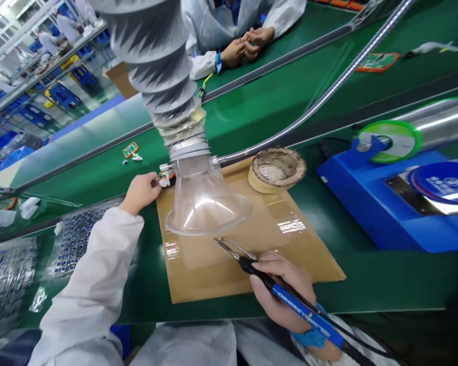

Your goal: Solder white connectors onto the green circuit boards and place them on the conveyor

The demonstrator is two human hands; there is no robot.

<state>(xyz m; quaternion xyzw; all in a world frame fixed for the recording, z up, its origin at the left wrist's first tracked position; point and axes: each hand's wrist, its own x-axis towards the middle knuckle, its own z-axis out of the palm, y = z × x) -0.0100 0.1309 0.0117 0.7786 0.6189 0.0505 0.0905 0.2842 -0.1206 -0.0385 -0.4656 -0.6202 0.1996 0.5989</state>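
My right hand (282, 290) is closed around a blue-handled soldering iron (290, 297), its tip held just above a brown cardboard mat (217, 264). A thin metal wire runs alongside the tip. My left hand (139, 192) reaches to the mat's far left corner and pinches a small orange and white part (165, 179) there. A clear funnel-shaped fume hood (206, 203) on a grey ribbed hose (156, 56) hangs over the mat between my hands.
A blue soldering station (389, 208) with a green-rimmed solder spool (395, 140) stands at the right. A dirty tip-cleaning dish (277, 170) sits on the mat's far corner. Trays of small parts (72, 239) lie left. Another person's clasped hands (248, 46) rest across the green belt.
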